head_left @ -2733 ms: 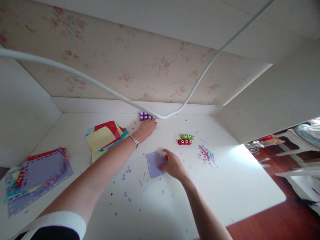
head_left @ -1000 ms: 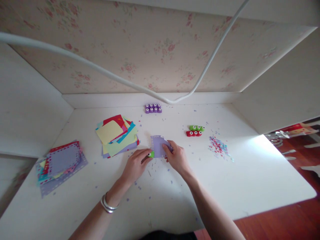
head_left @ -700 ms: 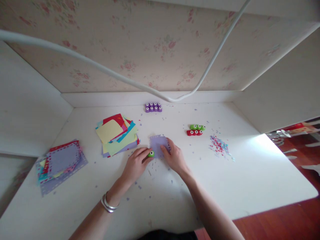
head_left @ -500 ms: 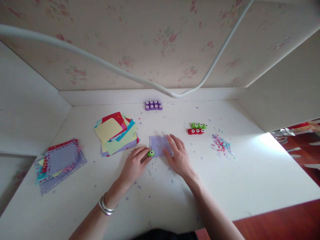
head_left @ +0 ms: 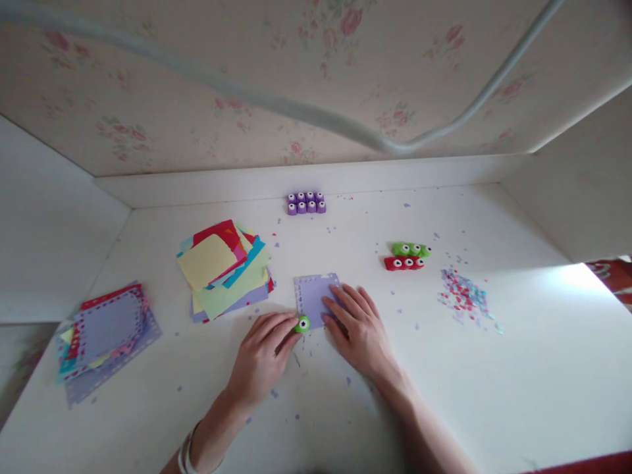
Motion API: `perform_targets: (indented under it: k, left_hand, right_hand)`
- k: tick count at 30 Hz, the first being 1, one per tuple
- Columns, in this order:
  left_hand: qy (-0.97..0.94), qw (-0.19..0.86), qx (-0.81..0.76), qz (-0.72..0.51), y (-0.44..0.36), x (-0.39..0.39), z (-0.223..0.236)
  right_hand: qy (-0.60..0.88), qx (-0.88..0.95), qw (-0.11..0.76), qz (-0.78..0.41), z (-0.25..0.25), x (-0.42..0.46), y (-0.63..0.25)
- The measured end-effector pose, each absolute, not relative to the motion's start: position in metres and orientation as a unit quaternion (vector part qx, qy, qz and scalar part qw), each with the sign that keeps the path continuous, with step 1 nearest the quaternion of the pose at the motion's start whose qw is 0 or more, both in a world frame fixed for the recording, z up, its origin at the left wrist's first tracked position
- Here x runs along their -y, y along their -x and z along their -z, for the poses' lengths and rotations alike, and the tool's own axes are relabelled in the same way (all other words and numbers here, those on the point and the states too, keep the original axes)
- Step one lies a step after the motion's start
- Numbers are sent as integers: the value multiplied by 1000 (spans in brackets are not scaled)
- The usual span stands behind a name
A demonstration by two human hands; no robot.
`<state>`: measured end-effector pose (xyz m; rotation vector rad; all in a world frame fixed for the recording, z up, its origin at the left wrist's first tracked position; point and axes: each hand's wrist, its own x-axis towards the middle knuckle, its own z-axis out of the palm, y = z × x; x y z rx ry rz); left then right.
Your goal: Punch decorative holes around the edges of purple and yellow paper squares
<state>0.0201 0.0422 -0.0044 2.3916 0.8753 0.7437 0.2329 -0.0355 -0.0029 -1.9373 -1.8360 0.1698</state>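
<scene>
the left hand (head_left: 261,359) is clamped on the green punch (head_left: 303,324), thumb and fingers gripping its side. the punch is small and rounded, bright green, with a white disc on top bearing a dark star-like mark. it is located at the near left corner of the lavender sheet (head_left: 312,299). the sheet is roughly square, pale and matte, and lies flat on the white table (head_left: 469,401); small perforations run along its left and far edges. the right hand (head_left: 363,336) rests with fingers slightly apart on the right part of the sheet, covering that edge. the purple punches (head_left: 307,203) stand in two rows near the wall. the red punches (head_left: 405,263) stand to the right of the sheet.
</scene>
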Motion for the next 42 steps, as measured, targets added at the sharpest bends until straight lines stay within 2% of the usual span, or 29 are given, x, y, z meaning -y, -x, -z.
perform_targets:
  k: [25, 33, 42]
  left_hand:
    - [-844, 294, -387, -226, -39, -49, -10]
    - [-845, 352, -365, -169, -55, -67, -17]
    - [-855, 333, -374, -137, -58, -74, -10]
  right_hand:
    - [707, 666, 222, -77, 3, 32, -234]
    - [712, 662, 217, -88, -1, 32, -233]
    - [711, 661, 228, -71, 3, 36, -231]
